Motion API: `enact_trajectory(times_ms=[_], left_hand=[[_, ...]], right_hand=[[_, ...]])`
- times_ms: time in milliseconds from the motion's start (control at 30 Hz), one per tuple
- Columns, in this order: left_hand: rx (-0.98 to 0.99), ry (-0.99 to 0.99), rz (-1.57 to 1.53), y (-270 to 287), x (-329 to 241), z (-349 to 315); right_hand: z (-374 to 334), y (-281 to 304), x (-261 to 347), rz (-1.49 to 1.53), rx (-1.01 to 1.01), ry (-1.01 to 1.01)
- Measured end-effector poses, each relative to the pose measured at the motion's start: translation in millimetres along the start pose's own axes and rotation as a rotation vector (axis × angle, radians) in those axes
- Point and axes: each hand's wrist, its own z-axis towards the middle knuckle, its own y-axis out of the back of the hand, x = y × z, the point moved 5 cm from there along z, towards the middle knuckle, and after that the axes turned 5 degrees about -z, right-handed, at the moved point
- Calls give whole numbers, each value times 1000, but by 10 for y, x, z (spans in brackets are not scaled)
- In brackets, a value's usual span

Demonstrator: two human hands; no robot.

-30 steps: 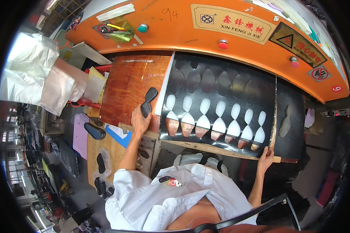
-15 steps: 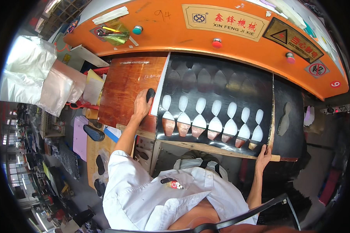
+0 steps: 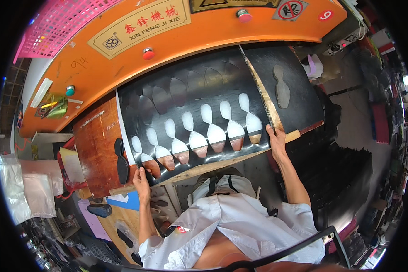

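A black rubber-like sheet [image 3: 161, 119] lies across the work surface, with a row of sole-shaped cutouts along its near half. Fainter sole outlines mark its far half. My left hand [image 3: 141, 185] pinches the sheet's near left corner, thumb and fingers at the edge. At the near right corner, my right hand [image 3: 276, 141] grips the edge in the same way. To the left, a black sole piece [image 3: 123, 170] rests on the reddish-brown board [image 3: 93, 149]. A grey sole shape [image 3: 282, 88] lies on the dark panel at the right.
An orange machine beam [image 3: 190, 38] spans the far side, bearing a red button [image 3: 148, 54] and a green button [image 3: 70, 90]. Clear plastic bags [image 3: 13, 190] hang at the left. A pink basket [image 3: 54, 27] stands on top. Dark material [image 3: 340, 181] is piled at the right.
My left hand has let go of the black sole piece on the board and moved to the sheet's near left corner. My right hand stays at the right corner. The view has turned.
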Motion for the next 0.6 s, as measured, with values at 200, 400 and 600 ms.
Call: enact_trajectory(times_ms=[200,400,600], left_hand=[[162,191,-297,133,-178,111],[247,362,-44,376,-248,-231],[5,1,-55,165,-205,534]], right_hand=[[-122,179,83,50,210,-76],[-638,553,-91,-34,335,-337],[-42,177,39,-84,201,-139]])
